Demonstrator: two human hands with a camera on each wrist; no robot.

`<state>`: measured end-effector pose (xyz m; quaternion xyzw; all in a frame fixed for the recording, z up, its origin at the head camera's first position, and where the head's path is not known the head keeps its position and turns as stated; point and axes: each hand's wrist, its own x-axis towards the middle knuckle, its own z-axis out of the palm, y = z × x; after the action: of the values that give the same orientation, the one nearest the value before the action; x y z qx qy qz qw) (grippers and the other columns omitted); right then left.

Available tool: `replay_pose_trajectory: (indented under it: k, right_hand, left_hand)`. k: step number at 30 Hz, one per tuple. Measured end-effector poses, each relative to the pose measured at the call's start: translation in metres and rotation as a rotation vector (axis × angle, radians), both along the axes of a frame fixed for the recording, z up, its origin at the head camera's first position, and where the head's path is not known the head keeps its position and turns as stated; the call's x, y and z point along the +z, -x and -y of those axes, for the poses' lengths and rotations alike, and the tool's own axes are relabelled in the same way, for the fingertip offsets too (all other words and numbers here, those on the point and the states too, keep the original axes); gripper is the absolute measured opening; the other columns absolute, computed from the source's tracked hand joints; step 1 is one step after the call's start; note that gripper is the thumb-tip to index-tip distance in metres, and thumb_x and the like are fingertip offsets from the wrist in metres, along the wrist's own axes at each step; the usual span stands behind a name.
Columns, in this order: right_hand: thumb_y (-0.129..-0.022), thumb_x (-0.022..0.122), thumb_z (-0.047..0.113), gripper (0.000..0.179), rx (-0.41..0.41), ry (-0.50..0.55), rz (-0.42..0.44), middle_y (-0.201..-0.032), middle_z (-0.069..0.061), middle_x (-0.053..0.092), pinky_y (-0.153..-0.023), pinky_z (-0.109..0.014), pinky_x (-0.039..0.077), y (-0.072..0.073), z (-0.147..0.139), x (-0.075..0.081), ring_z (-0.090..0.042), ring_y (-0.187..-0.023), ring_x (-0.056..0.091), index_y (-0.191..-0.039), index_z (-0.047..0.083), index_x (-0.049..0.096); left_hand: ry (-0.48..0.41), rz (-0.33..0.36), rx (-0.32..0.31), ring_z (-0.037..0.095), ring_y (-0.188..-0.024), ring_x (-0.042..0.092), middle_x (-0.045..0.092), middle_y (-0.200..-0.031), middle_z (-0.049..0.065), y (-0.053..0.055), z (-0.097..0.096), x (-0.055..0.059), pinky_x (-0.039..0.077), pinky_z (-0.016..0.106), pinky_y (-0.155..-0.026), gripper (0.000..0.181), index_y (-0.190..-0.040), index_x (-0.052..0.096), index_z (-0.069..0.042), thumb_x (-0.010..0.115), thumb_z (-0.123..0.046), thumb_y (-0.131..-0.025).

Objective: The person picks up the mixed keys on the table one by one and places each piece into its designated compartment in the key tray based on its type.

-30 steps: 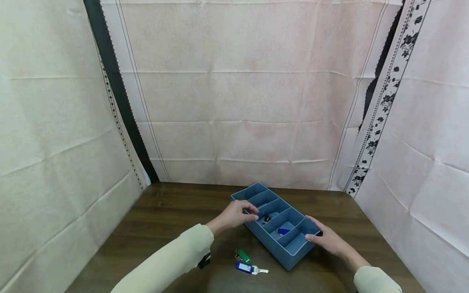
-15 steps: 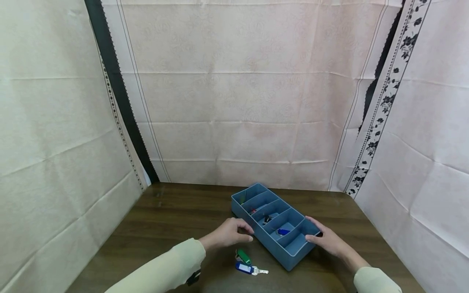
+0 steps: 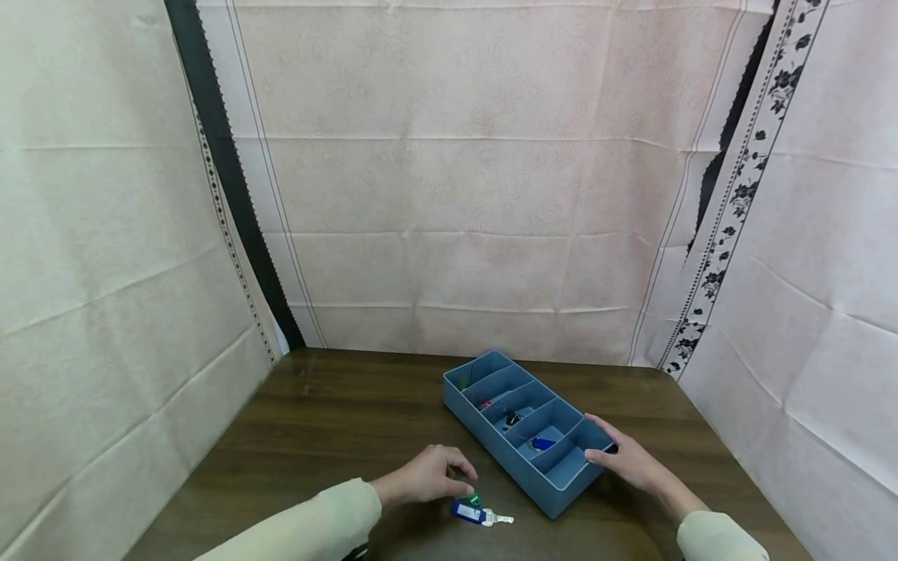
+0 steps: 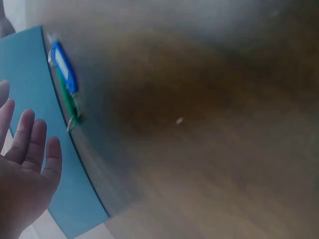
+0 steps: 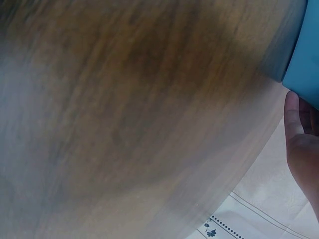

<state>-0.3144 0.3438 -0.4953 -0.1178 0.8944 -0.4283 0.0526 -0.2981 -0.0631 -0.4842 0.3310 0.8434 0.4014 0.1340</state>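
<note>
My left hand (image 3: 429,474) is over the green key tag (image 3: 474,499), with thumb and fingertips right at it and partly hiding it. In the left wrist view the fingers are apart and loosely bent, and the green tag (image 4: 68,94) lies beyond them. Touching the green one is a blue key tag (image 3: 467,511) with a white label and a silver key (image 3: 498,518). My right hand (image 3: 634,461) holds the near right end of a blue divided tray (image 3: 515,463), thumb over the rim and fingers along the outer side.
Inside the tray's compartments lie a blue tag (image 3: 542,443), a black item (image 3: 513,419), a small red item (image 3: 486,404) and something greenish at the far end. The brown wooden table (image 3: 337,413) is enclosed by pale cloth (image 3: 449,187) at the back and sides.
My left hand has come away from over the tray, moving down and toward me to the green key tag. The right hand and the tray have stayed in place.
</note>
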Motion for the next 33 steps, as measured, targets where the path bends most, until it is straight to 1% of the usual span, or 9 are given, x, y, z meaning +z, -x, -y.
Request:
replay_pose_trajectory:
  k: [5,9,12,16,20,23,26,29,33]
  right_hand:
    - [-0.097,0.064,0.030,0.073,-0.004,-0.008,-0.002,-0.154,-0.031,0.028,-0.102,-0.071,0.027,0.000,0.000,0.000,-0.054,-0.138,0.027,-0.156,0.011,0.027]
    - [-0.098,0.063,0.032,0.072,-0.012,-0.011,0.007,-0.154,-0.030,0.028,-0.103,-0.072,0.027,0.001,0.000,0.000,-0.054,-0.138,0.027,-0.156,0.012,0.026]
    - [-0.098,0.063,0.034,0.073,-0.018,-0.011,0.021,-0.155,-0.030,0.027,-0.103,-0.072,0.026,0.002,0.000,0.000,-0.054,-0.139,0.026,-0.157,0.013,0.025]
    - [-0.098,0.062,0.036,0.074,-0.022,-0.014,0.036,-0.156,-0.030,0.025,-0.103,-0.073,0.024,0.002,0.001,0.001,-0.054,-0.140,0.023,-0.157,0.014,0.024]
    - [-0.098,0.062,0.036,0.074,-0.019,-0.013,0.032,-0.156,-0.030,0.025,-0.103,-0.073,0.024,0.002,0.001,0.002,-0.054,-0.140,0.023,-0.157,0.013,0.024]
    - [-0.098,0.062,0.035,0.073,-0.017,-0.006,0.027,-0.156,-0.030,0.026,-0.103,-0.073,0.024,0.001,0.001,0.002,-0.054,-0.140,0.023,-0.157,0.013,0.024]
    - [-0.098,0.062,0.033,0.073,-0.009,-0.009,0.017,-0.155,-0.030,0.026,-0.103,-0.073,0.025,0.001,0.001,0.002,-0.054,-0.140,0.024,-0.157,0.012,0.025]
    - [-0.098,0.063,0.033,0.073,0.000,-0.012,0.013,-0.155,-0.031,0.026,-0.102,-0.073,0.026,0.000,0.001,0.001,-0.055,-0.139,0.024,-0.156,0.011,0.025]
    - [-0.098,0.062,0.034,0.074,0.007,-0.014,0.021,-0.155,-0.031,0.025,-0.102,-0.073,0.025,0.000,0.001,0.001,-0.055,-0.139,0.024,-0.157,0.010,0.024]
  left_hand:
    - [-0.011,0.005,-0.031,0.010,-0.089,0.059,0.066,-0.097,-0.007,-0.003,-0.001,-0.010,0.048,0.023,-0.075,0.015,-0.102,0.076,-0.012,0.077,-0.017,-0.088]
    - [-0.019,-0.048,-0.059,0.009,-0.089,0.060,0.066,-0.095,-0.008,-0.004,-0.002,-0.016,0.047,0.022,-0.075,0.014,-0.099,0.077,-0.013,0.078,-0.016,-0.086]
    - [-0.012,-0.107,-0.087,0.007,-0.089,0.059,0.065,-0.094,-0.009,-0.005,-0.002,-0.019,0.046,0.022,-0.076,0.013,-0.098,0.077,-0.013,0.079,-0.016,-0.085]
    - [0.018,-0.166,-0.110,0.001,-0.088,0.058,0.065,-0.093,-0.012,-0.006,-0.003,-0.022,0.046,0.021,-0.077,0.013,-0.097,0.077,-0.014,0.078,-0.016,-0.084]
    - [0.056,-0.204,-0.117,-0.001,-0.089,0.056,0.063,-0.093,-0.014,-0.006,-0.004,-0.025,0.045,0.020,-0.078,0.013,-0.097,0.076,-0.016,0.078,-0.018,-0.084]
    - [0.080,-0.271,-0.138,-0.002,-0.088,0.056,0.064,-0.093,-0.014,-0.005,-0.006,-0.027,0.044,0.018,-0.077,0.013,-0.097,0.076,-0.016,0.078,-0.018,-0.085]
    - [0.105,-0.369,-0.164,-0.003,-0.086,0.055,0.064,-0.092,-0.013,-0.004,-0.009,-0.030,0.044,0.015,-0.076,0.013,-0.096,0.077,-0.016,0.079,-0.018,-0.084]
    - [0.150,-0.469,-0.175,-0.004,-0.086,0.054,0.062,-0.091,-0.014,-0.003,-0.012,-0.032,0.042,0.014,-0.077,0.012,-0.095,0.076,-0.017,0.079,-0.020,-0.083]
    - [0.205,-0.544,-0.170,-0.003,-0.088,0.053,0.061,-0.092,-0.016,-0.003,-0.015,-0.033,0.041,0.014,-0.079,0.012,-0.093,0.077,-0.020,0.079,-0.023,-0.082]
